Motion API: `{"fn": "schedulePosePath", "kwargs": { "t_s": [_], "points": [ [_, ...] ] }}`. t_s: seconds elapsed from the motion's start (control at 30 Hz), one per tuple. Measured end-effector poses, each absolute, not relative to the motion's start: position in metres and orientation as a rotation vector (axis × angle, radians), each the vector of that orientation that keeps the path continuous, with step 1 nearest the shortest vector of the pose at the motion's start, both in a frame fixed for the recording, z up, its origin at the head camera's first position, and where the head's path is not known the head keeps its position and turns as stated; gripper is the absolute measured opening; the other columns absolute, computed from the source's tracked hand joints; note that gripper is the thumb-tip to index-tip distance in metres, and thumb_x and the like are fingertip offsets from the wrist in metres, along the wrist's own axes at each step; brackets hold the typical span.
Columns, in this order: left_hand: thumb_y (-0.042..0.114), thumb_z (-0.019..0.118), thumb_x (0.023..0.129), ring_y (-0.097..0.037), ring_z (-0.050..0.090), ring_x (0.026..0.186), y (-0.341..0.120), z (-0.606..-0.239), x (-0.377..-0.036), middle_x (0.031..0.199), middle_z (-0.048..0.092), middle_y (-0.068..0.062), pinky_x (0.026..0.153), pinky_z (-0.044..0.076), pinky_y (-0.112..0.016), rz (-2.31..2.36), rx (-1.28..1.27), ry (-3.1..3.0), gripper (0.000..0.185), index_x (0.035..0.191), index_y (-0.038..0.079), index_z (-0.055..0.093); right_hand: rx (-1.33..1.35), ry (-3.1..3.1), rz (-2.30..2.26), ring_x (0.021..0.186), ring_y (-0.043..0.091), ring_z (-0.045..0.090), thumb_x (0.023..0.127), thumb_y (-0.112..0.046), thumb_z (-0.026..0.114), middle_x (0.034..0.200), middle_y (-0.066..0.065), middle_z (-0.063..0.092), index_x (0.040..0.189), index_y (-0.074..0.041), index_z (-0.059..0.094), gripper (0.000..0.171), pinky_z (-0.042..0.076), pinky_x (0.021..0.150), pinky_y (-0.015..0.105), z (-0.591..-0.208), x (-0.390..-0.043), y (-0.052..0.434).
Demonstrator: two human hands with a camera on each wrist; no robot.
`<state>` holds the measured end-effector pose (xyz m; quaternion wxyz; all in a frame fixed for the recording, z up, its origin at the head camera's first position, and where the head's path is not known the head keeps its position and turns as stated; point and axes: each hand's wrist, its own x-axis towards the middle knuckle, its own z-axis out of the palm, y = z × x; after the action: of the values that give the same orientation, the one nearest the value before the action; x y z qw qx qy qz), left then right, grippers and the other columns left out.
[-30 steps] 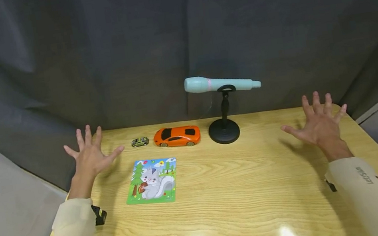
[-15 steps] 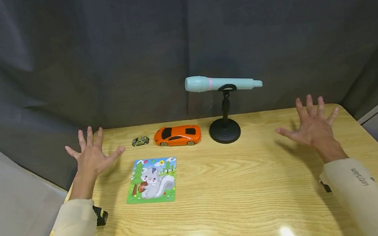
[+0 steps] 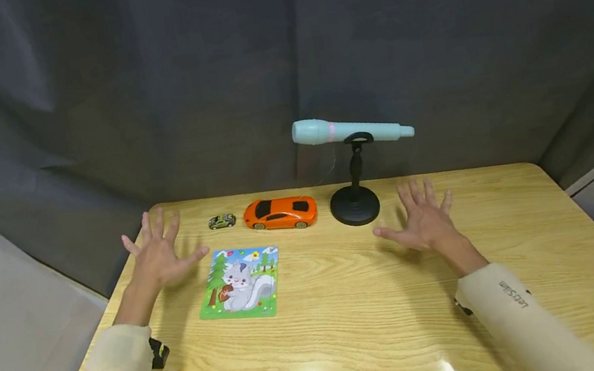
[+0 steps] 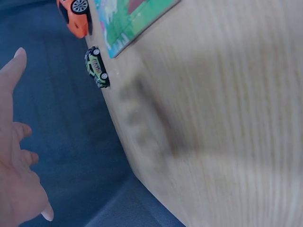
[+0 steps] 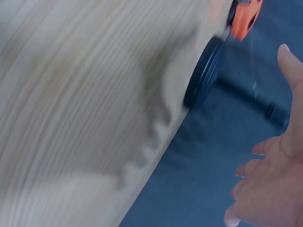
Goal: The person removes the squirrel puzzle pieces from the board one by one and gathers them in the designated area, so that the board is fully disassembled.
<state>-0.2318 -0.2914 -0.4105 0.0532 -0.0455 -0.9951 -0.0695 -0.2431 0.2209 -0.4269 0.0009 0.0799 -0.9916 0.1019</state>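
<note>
My left hand (image 3: 158, 259) hovers over the table's left side with its fingers spread and holds nothing. Just right of its thumb lies a squirrel picture puzzle (image 3: 239, 284). Beyond the puzzle, a small green toy car (image 3: 222, 221) and a larger orange toy car (image 3: 281, 214) stand in a row near the back edge. My right hand (image 3: 424, 221), fingers spread and holding nothing, is above the table, just in front and to the right of the black microphone stand (image 3: 355, 205). A light blue microphone (image 3: 352, 129) lies across the top of that stand.
The wooden table (image 3: 329, 333) has its back edge against a dark grey curtain (image 3: 203, 84). Light grey panels (image 3: 3, 328) flank it at the sides. A thin thread hangs below the microphone.
My right hand has moved well to the left, toward the microphone stand. My left hand has shifted slightly right and nearer to me. The toys have stayed in place.
</note>
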Motion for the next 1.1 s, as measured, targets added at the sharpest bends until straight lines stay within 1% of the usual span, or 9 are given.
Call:
{"fn": "schedulePosePath", "kwargs": {
  "t_s": [0.07,0.17,0.27,0.33,0.47,0.6,0.7,0.9,1.1],
  "points": [
    [0.073,0.048,0.081,-0.04,-0.02,0.144,-0.29,-0.413,-0.231,0.16,-0.007,-0.018,0.095,-0.011,-0.081,-0.217,-0.156,-3.036,0.1,0.154,0.015,0.012,0.298,-3.105,0.347,0.144,0.047,-0.006,0.074,-0.082,0.047,0.158,0.023,-0.005,0.153,-0.006,0.008,0.116,-0.008,0.103,0.076,-0.427,-0.242,0.203],
    [0.071,0.051,0.081,-0.04,-0.018,0.144,-0.288,-0.417,-0.229,0.16,-0.003,-0.018,0.097,-0.011,-0.08,-0.212,-0.186,-3.051,0.099,0.154,0.014,0.014,0.36,-3.098,0.398,0.146,0.044,-0.001,0.073,-0.08,0.05,0.16,0.02,0.0,0.154,-0.011,0.011,0.113,-0.003,0.106,0.074,-0.43,-0.24,0.177],
    [0.07,0.052,0.081,-0.041,-0.016,0.145,-0.286,-0.421,-0.227,0.16,-0.003,-0.017,0.098,-0.011,-0.079,-0.233,-0.236,-3.078,0.099,0.153,0.013,0.016,0.416,-3.097,0.417,0.146,0.042,0.001,0.074,-0.079,0.052,0.16,0.018,0.003,0.154,-0.014,0.009,0.111,0.001,0.108,0.072,-0.434,-0.238,0.153],
    [0.069,0.053,0.082,-0.04,-0.015,0.145,-0.285,-0.424,-0.225,0.16,-0.004,-0.015,0.1,-0.011,-0.078,-0.256,-0.273,-3.106,0.098,0.153,0.013,0.016,0.465,-3.095,0.425,0.147,0.04,0.002,0.075,-0.078,0.052,0.16,0.017,0.004,0.154,-0.014,0.01,0.11,0.003,0.11,0.07,-0.437,-0.237,0.138],
    [0.065,0.055,0.083,-0.04,-0.006,0.147,-0.282,-0.429,-0.222,0.16,0.0,-0.015,0.105,-0.002,-0.075,-0.262,-0.361,-3.153,0.095,0.153,0.011,0.018,0.583,-3.104,0.473,0.148,0.037,0.007,0.076,-0.075,0.053,0.16,0.017,0.006,0.153,-0.011,0.013,0.108,0.008,0.115,0.062,-0.443,-0.234,0.108],
    [0.064,0.056,0.083,-0.038,0.004,0.147,-0.28,-0.436,-0.218,0.16,0.007,-0.016,0.109,0.005,-0.071,-0.285,-0.421,-3.183,0.095,0.152,0.009,0.022,0.669,-3.164,0.548,0.149,0.032,0.007,0.077,-0.072,0.056,0.161,0.015,0.006,0.153,-0.013,0.014,0.105,0.009,0.119,0.053,-0.448,-0.228,0.079],
    [0.063,0.058,0.083,-0.038,0.009,0.147,-0.278,-0.441,-0.215,0.16,0.011,-0.016,0.11,0.009,-0.069,-0.32,-0.441,-3.198,0.094,0.151,0.008,0.024,0.726,-3.213,0.517,0.149,0.03,0.007,0.078,-0.07,0.057,0.161,0.013,0.006,0.153,-0.014,0.016,0.103,0.009,0.12,0.05,-0.449,-0.224,0.059],
    [0.051,0.062,0.086,-0.037,0.016,0.146,-0.275,-0.451,-0.213,0.158,0.019,-0.016,0.11,0.014,-0.067,-0.38,-0.48,-3.217,0.087,0.15,0.005,0.026,0.887,-3.257,0.389,0.149,0.028,0.009,0.081,-0.067,0.057,0.16,0.012,0.011,0.152,-0.011,0.02,0.098,0.01,0.12,0.048,-0.452,-0.217,0.025],
    [0.048,0.063,0.087,-0.039,0.021,0.144,-0.271,-0.455,-0.21,0.156,0.025,-0.018,0.107,0.017,-0.07,-0.395,-0.525,-3.261,0.084,0.149,0.004,0.028,0.979,-3.28,0.346,0.149,0.027,0.01,0.082,-0.062,0.06,0.16,0.009,0.015,0.151,-0.009,0.024,0.094,0.011,0.12,0.046,-0.456,-0.209,0.004]
  ]
}}
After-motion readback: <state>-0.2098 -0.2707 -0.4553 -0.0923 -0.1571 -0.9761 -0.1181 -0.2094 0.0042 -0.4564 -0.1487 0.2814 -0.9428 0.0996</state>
